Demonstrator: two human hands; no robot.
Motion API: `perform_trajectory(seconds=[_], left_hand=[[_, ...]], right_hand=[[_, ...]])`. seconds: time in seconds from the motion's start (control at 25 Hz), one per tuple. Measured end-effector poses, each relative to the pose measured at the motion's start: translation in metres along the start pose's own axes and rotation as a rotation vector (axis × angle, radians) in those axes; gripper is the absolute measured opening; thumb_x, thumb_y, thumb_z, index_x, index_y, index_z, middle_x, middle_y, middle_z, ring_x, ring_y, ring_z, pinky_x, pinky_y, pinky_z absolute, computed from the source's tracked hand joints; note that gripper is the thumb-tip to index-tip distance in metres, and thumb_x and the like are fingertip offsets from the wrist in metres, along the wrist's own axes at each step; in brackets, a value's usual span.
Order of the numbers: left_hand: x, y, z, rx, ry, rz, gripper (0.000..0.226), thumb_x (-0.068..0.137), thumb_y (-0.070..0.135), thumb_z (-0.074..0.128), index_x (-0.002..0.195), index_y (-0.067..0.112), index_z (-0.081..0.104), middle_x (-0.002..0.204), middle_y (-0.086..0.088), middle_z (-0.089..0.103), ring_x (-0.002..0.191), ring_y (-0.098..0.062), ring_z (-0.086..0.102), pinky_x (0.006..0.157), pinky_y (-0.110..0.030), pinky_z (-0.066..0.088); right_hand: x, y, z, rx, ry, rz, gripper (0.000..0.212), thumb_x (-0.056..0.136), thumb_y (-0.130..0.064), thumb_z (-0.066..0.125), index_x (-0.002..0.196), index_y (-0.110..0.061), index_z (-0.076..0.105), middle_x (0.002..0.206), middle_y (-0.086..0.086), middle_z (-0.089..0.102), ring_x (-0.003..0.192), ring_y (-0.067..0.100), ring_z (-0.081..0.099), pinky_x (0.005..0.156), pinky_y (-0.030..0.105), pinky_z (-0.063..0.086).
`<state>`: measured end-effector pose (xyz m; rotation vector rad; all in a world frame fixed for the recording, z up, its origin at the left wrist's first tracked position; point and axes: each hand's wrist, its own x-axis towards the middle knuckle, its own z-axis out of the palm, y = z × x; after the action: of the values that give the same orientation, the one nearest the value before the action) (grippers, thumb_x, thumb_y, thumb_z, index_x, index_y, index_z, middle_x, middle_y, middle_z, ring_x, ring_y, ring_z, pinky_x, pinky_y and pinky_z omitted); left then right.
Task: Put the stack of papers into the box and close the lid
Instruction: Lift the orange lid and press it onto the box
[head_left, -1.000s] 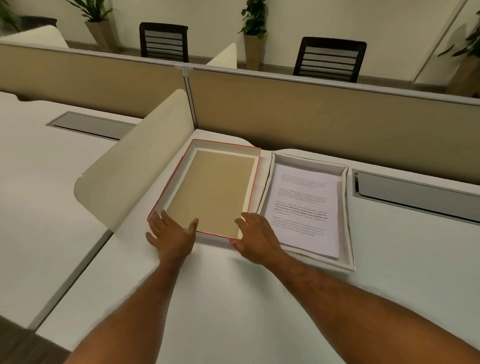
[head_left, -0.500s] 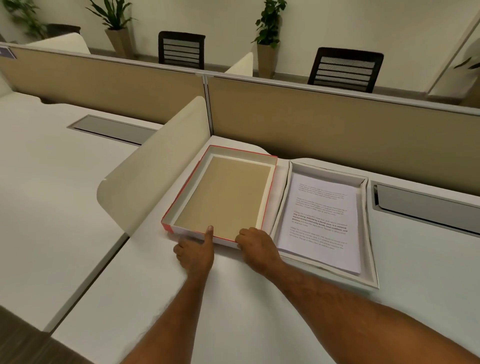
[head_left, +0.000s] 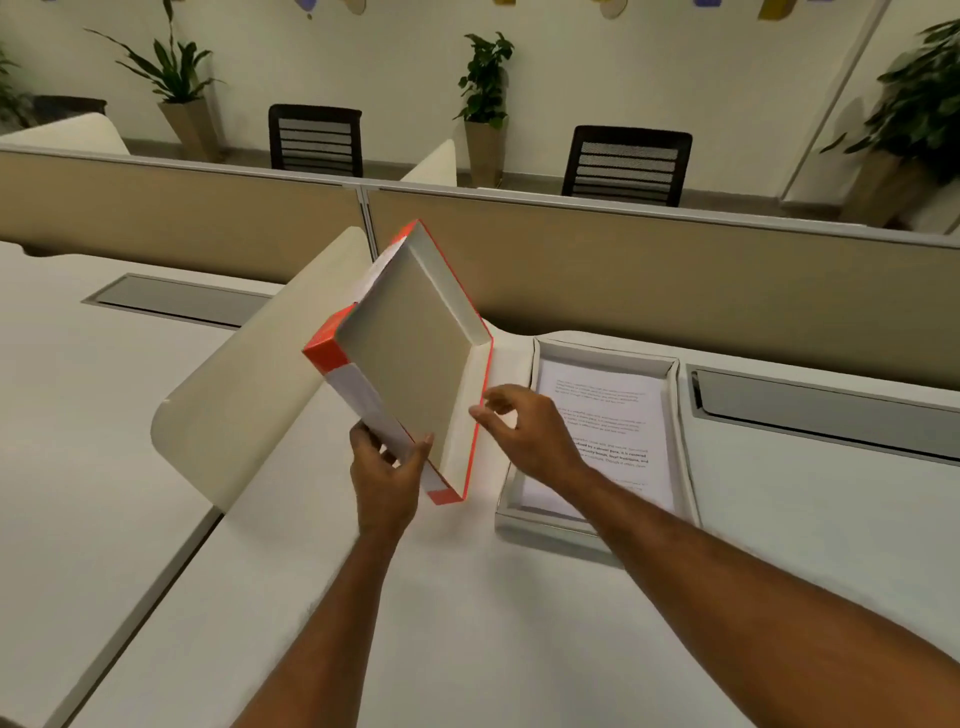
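The right forearm (head_left: 649, 525) is covering the near left corner of the papers (head_left: 602, 431) in the box (head_left: 680, 441); their print is reading too small. The lid (head_left: 415, 358) is hiding the left hand's (head_left: 384, 467) fingertips. Both elbows are running off the bottom edge.

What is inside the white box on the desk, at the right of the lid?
Inside the white box lies the stack of papers, printed text facing up. The right hand and forearm cover its near left part. What lies under the top sheet cannot be seen.
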<state>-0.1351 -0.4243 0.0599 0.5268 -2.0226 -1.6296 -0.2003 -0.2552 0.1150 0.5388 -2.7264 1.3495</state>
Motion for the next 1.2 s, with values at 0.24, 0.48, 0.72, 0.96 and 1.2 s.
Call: perform_trajectory(seconds=[0.24,0.48,0.72,0.96,1.2], left_hand=[[-0.007,0.017,0.005,0.378,-0.029,0.27,0.059,0.079,0.036,0.076,0.124,0.021,0.04,0.12,-0.01,0.065,0.097,-0.032,0.066,0.083,-0.048,0.057],[-0.018,0.02,0.012,0.64,-0.097,0.689,0.062,0.078,0.021,0.079,0.133,0.009,0.052,0.124,-0.015,0.067,0.099,-0.036,0.07,0.074,-0.047,0.061],[-0.033,0.02,0.027,0.671,-0.202,0.941,0.058,0.078,0.029,0.075,0.13,0.01,0.059,0.129,-0.011,0.065,0.115,-0.036,0.064,0.079,-0.055,0.059],[-0.007,0.014,0.018,0.201,-0.23,0.036,0.081,0.083,0.071,0.047,0.142,0.016,0.041,0.146,-0.005,0.048,0.132,-0.023,0.047,0.101,-0.04,0.04],[-0.009,0.014,0.056,-0.285,-0.536,-0.332,0.038,0.099,0.044,0.038,0.125,0.024,0.058,0.107,-0.001,0.073,0.099,-0.025,0.071,0.072,-0.034,0.06]], right_hand=[[0.026,-0.032,-0.084,0.839,-0.181,0.499,0.059,0.089,-0.054,0.059,0.124,-0.007,0.051,0.118,0.016,0.069,0.098,0.026,0.074,0.091,0.039,0.058],[0.018,-0.042,-0.11,0.805,-0.027,0.493,0.06,0.081,-0.05,0.071,0.124,-0.011,0.058,0.112,0.01,0.072,0.102,0.026,0.07,0.091,0.047,0.057],[-0.011,-0.008,-0.11,0.697,0.151,0.585,0.047,0.086,-0.013,0.066,0.13,-0.005,0.051,0.122,0.011,0.065,0.109,0.03,0.064,0.091,0.045,0.056],[-0.043,0.043,-0.141,0.748,0.226,0.609,0.032,0.093,-0.016,0.054,0.123,-0.006,0.057,0.112,0.014,0.069,0.094,0.03,0.069,0.072,0.037,0.059],[-0.066,0.086,-0.158,0.823,0.276,0.661,0.013,0.096,-0.022,0.052,0.097,-0.018,0.064,0.09,0.006,0.074,0.068,0.02,0.074,0.051,0.026,0.058]])
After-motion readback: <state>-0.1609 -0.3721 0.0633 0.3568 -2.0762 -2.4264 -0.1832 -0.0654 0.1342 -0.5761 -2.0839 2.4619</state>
